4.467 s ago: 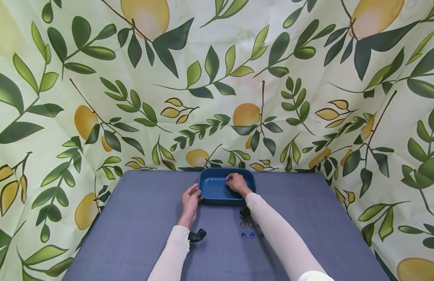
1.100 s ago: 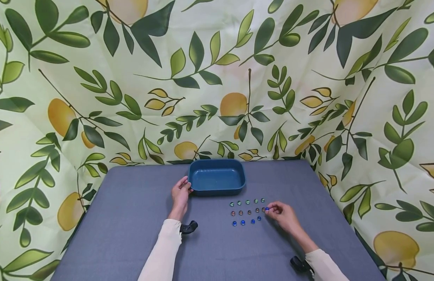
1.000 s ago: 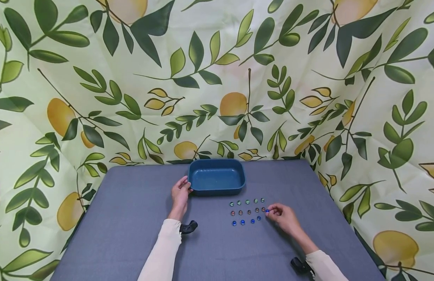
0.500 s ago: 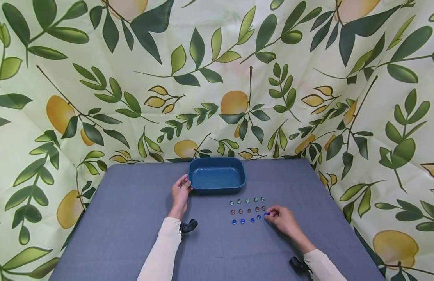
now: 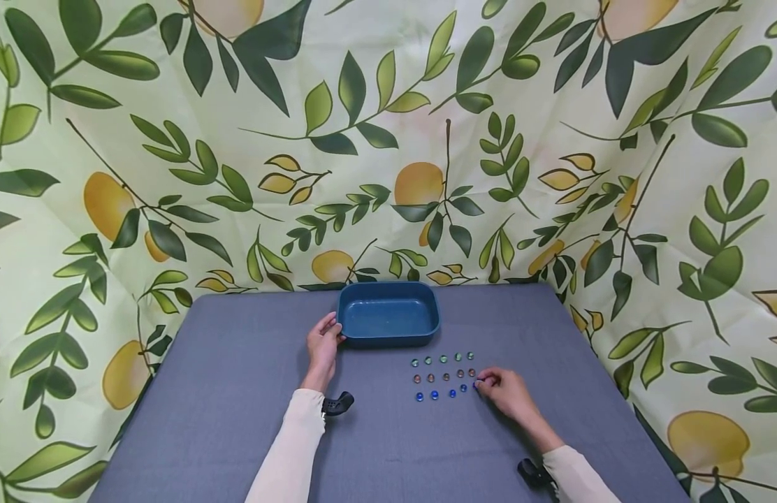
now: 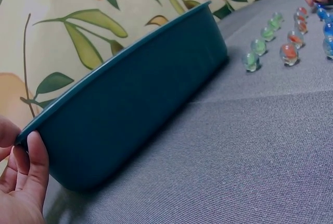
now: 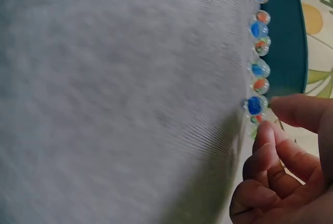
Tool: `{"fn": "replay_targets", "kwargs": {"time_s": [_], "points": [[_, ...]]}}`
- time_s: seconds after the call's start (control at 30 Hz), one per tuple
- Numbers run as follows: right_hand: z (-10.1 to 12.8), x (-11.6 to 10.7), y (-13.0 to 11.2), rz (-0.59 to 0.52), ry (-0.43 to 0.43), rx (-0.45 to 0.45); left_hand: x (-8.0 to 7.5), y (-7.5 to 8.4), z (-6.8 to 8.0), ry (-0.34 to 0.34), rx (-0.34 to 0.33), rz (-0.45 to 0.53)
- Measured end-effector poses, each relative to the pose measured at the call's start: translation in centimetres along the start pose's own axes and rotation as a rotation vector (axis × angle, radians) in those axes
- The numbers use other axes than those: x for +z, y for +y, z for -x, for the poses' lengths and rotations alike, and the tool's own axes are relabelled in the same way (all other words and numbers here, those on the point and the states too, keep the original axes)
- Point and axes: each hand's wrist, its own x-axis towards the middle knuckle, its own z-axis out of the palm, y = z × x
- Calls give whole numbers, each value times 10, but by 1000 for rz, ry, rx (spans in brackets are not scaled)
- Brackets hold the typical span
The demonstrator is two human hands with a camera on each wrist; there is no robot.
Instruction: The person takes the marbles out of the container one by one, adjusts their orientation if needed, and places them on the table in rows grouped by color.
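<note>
My left hand (image 5: 322, 344) reaches forward with fingers nearly straight and thumb apart, forearm in a pale sleeve, while my right hand (image 5: 504, 392) lies low to the right, fingers curled, thumb and forefinger (image 7: 297, 110) drawn close together at their tips.

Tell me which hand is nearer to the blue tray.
Left. The left hand touches the blue tray at its left end; the right hand is apart, beside the rows of marbles.
</note>
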Motion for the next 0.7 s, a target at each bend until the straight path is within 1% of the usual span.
{"fn": "replay_targets", "kwargs": {"time_s": [0.17, 0.33, 0.47, 0.6, 0.7], "points": [[-8, -12, -5, -18, 42, -17, 0, 1, -2, 3, -1, 12], [-14, -20, -15, -24, 62, -51, -7, -4, -2, -4, -2, 15], [-19, -21, -24, 5, 96, -82, -14, -5, 1, 3, 6, -32], [-24, -17, -36, -9, 115, -122, -21, -1, 9, 0, 49, -109], [-28, -11, -44, -29, 116, -159, -27, 4, 15, -22, 81, -165]]}}
